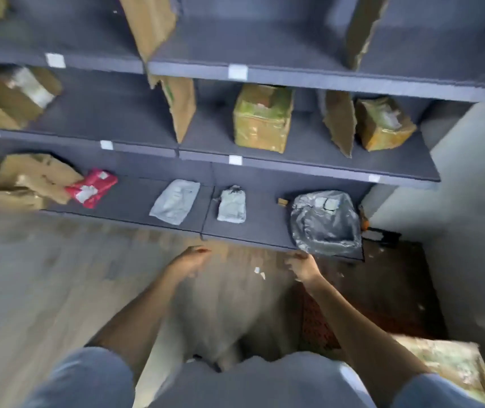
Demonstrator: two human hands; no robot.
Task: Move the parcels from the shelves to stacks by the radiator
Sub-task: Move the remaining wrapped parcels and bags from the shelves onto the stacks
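Dark grey shelves (265,231) hold several parcels. On the lowest shelf lie a red mailer (92,187), a flat grey mailer (175,201), a small grey packet (232,205) and a big dark plastic bag parcel (325,222). A taped cardboard box (262,117) and another box (384,123) stand on the middle shelf. My left hand (189,262) hangs blurred and empty just below the lowest shelf's front edge. My right hand (301,266) reaches up under the front corner of the dark bag parcel, fingertips at the shelf edge, holding nothing.
Torn cardboard dividers (181,107) stand between the shelf bays. Crumpled brown parcels (29,178) pile at the left end. A reddish rug (382,295) covers the floor on the right, with a taped box (447,369) on it. Wooden floor (44,284) stretches left.
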